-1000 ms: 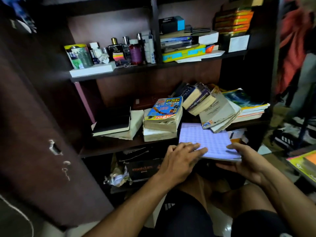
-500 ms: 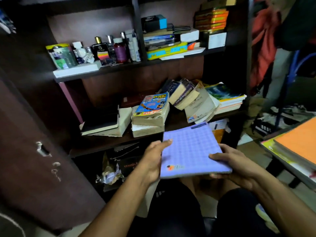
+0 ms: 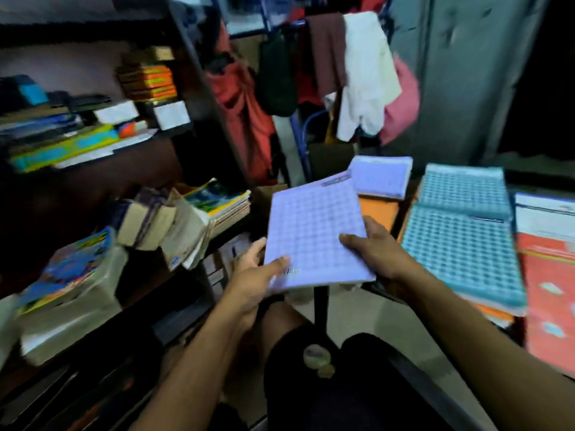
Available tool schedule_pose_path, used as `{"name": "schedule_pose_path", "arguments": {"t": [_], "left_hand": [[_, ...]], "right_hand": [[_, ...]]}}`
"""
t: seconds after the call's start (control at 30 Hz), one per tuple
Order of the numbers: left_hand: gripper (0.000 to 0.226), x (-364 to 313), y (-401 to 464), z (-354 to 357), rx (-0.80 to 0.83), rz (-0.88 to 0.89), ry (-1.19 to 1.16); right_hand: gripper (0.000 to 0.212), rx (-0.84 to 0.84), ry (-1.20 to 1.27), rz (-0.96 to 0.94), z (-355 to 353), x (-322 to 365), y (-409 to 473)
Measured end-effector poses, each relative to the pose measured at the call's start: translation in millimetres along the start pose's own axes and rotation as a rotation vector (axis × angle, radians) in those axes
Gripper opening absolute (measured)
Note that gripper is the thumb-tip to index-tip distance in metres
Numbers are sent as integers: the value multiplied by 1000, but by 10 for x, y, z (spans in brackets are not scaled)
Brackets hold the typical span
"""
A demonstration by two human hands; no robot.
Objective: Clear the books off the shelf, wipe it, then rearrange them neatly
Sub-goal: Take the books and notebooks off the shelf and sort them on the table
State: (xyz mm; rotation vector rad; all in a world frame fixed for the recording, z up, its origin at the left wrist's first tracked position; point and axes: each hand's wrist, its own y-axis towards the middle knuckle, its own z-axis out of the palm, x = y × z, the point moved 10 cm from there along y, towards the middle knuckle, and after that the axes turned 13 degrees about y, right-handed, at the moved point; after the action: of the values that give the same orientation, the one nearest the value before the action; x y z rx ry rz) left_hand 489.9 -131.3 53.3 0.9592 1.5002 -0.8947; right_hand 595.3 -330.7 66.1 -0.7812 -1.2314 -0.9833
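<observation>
A lilac checked notebook is held in mid-air between the shelf and a table on the right. My left hand grips its near left corner, thumb on the cover. My right hand grips its right edge, thumb on top. The dark wooden shelf at left still carries several books: a thick one with a blue cover, leaning worn paperbacks and a flat stack with a green cover. On the table lie a second lilac notebook and teal checked notebooks.
The upper shelf holds boxes, a yellow-blue case and orange books. Clothes hang behind the table beside a grey cabinet. An orange book and red-patterned covers also lie on the table. My knees are below.
Both hands have carried the lilac notebook off the shelf and to the right, toward the table. My view has swung right, bringing the table's notebooks and hanging clothes into sight.
</observation>
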Motion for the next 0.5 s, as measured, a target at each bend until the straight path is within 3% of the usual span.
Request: {"name": "schedule_pose_path", "arguments": {"t": [0.07,0.17,0.3,0.43,0.5], "left_hand": [[39,-78,203,227,27,39,155],[49,17,574,411,-47,49,388],[38,67,965,571,-180,185,927],[55,3,1069,577,-183,241,1183],[54,-70,933,291,-196,271,1082]], "right_hand": [[45,-94,-68,-53,-291,11,137],[68,-102,-114,-44,-463,-71,213],[89,-159,-419,-72,-424,-7,168],[76,-44,-600,-204,11,72,18],[63,104,-493,-235,437,-7,-49]]}}
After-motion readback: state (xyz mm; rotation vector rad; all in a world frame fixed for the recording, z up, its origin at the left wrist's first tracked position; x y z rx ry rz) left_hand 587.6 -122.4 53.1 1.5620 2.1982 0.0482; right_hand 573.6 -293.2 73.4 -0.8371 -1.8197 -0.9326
